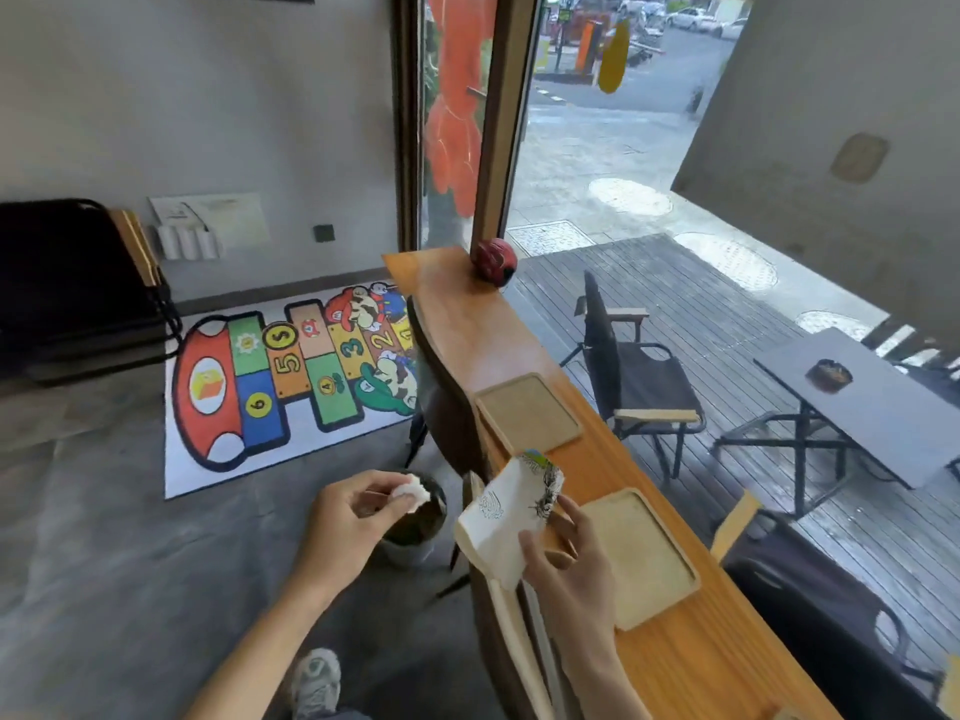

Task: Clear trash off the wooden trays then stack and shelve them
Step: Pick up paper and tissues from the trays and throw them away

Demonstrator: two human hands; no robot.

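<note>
two wooden trays lie on the tabletop [519, 324], the far tray [527, 412] behind the near tray [644, 556], apart. a ball [494, 262] sits at the tabletop's far end. a bin [415, 527] stands on the floor left of the tabletop, a play mat [280, 387] beyond it. a folding chair [634, 376] stands right of the tabletop.

2 bare wood trays [527, 411] [641, 556] flat, apart
</note>
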